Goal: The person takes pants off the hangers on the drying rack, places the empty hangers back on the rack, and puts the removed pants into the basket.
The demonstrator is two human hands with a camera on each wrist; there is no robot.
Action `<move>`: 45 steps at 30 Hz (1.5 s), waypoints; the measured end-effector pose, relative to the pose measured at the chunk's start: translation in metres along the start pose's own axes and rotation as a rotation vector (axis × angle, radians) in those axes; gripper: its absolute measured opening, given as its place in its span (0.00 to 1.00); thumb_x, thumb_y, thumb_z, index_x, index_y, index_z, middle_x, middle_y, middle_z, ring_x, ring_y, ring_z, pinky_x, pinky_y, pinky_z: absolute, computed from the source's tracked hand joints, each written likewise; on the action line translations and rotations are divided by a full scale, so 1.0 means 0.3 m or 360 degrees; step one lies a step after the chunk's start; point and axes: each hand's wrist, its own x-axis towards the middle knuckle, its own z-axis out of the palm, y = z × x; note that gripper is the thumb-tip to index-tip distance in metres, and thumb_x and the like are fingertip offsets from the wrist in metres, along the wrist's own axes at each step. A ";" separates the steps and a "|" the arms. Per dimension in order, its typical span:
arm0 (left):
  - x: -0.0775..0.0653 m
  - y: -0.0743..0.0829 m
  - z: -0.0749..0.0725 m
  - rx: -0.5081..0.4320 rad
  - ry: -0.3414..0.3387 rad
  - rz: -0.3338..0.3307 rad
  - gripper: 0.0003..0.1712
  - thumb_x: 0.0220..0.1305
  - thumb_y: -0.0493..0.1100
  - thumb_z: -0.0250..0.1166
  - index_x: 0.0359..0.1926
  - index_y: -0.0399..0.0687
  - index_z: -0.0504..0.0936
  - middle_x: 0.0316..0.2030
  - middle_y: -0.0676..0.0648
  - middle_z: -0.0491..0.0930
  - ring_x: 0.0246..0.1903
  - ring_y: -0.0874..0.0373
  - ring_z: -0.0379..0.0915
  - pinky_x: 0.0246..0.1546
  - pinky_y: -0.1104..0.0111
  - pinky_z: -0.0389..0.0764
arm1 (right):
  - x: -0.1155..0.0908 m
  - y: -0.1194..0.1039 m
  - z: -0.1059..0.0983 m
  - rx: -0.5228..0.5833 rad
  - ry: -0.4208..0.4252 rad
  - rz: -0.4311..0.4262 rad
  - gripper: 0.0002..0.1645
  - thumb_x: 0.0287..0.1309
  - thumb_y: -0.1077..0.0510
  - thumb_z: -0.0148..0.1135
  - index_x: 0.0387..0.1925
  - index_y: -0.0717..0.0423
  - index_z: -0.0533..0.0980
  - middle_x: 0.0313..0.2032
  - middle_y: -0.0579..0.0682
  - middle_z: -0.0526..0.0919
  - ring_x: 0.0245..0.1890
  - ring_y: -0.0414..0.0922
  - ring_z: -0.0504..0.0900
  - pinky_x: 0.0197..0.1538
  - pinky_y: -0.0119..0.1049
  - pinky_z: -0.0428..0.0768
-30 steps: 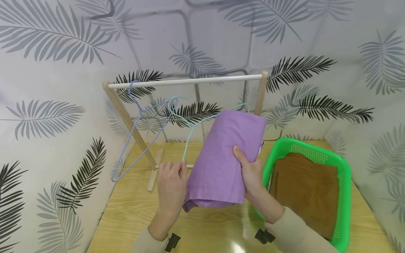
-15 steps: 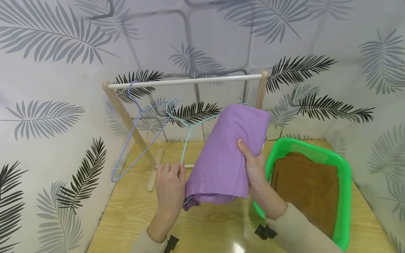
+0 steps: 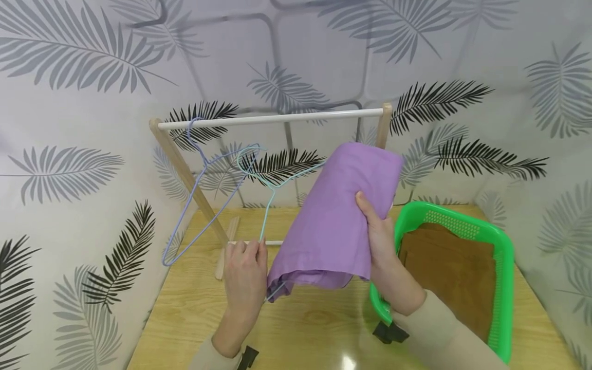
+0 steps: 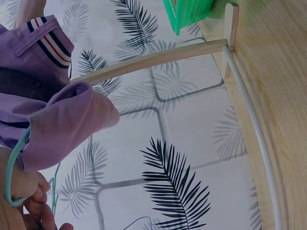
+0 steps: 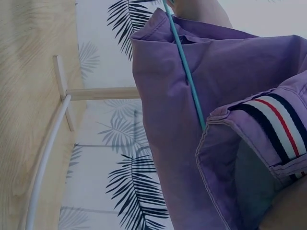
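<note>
Purple trousers [image 3: 333, 216], folded, drape over the lower bar of a mint-green wire hanger [image 3: 267, 208] in the head view. My left hand [image 3: 245, 277] pinches the hanger's left corner. With the thumb on top, my right hand [image 3: 381, 239] grips the right side of the trousers. The right wrist view shows the hanger's bar [image 5: 187, 72] running under the fold, near a waistband [image 5: 278, 120] striped navy, white and red. In the left wrist view the trousers [image 4: 67, 124] hang beside the left fingers. Cloth hides the hanger's right end.
Behind the hands stands a wooden rack with a white top rail [image 3: 277, 119]. A blue wire hanger [image 3: 206, 162] hangs at its left end. On the right, a green basket [image 3: 504, 277] holds folded brown cloth [image 3: 448, 277]. All stand on a wood-grain table [image 3: 185, 318].
My right hand and the trousers have moved up and to the right. My left hand has shifted slightly left with the hanger, and its hook has moved left too.
</note>
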 end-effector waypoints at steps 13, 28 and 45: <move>-0.011 -0.005 -0.002 0.0015 0.0050 0.0086 0.16 0.65 0.33 0.69 0.22 0.38 0.75 0.19 0.43 0.72 0.26 0.46 0.64 0.33 0.59 0.66 | 0.000 -0.057 0.013 0.0022 0.0017 0.0023 0.26 0.70 0.37 0.63 0.60 0.39 0.66 0.44 0.35 0.83 0.44 0.35 0.85 0.55 0.28 0.81; -0.015 -0.058 -0.007 0.0088 0.0053 0.0117 0.16 0.62 0.30 0.71 0.21 0.38 0.75 0.18 0.44 0.71 0.24 0.50 0.61 0.31 0.61 0.65 | -0.032 -0.140 -0.014 0.0255 -0.0326 0.0107 0.21 0.75 0.36 0.56 0.56 0.43 0.66 0.38 0.36 0.84 0.37 0.35 0.85 0.46 0.27 0.83; -0.020 -0.078 -0.013 0.0079 -0.0009 0.0082 0.14 0.63 0.29 0.70 0.22 0.37 0.76 0.18 0.43 0.73 0.23 0.51 0.62 0.33 0.61 0.65 | -0.035 -0.174 -0.112 -0.0013 -0.0015 0.0080 0.23 0.70 0.38 0.65 0.54 0.44 0.69 0.34 0.34 0.88 0.35 0.33 0.87 0.42 0.28 0.85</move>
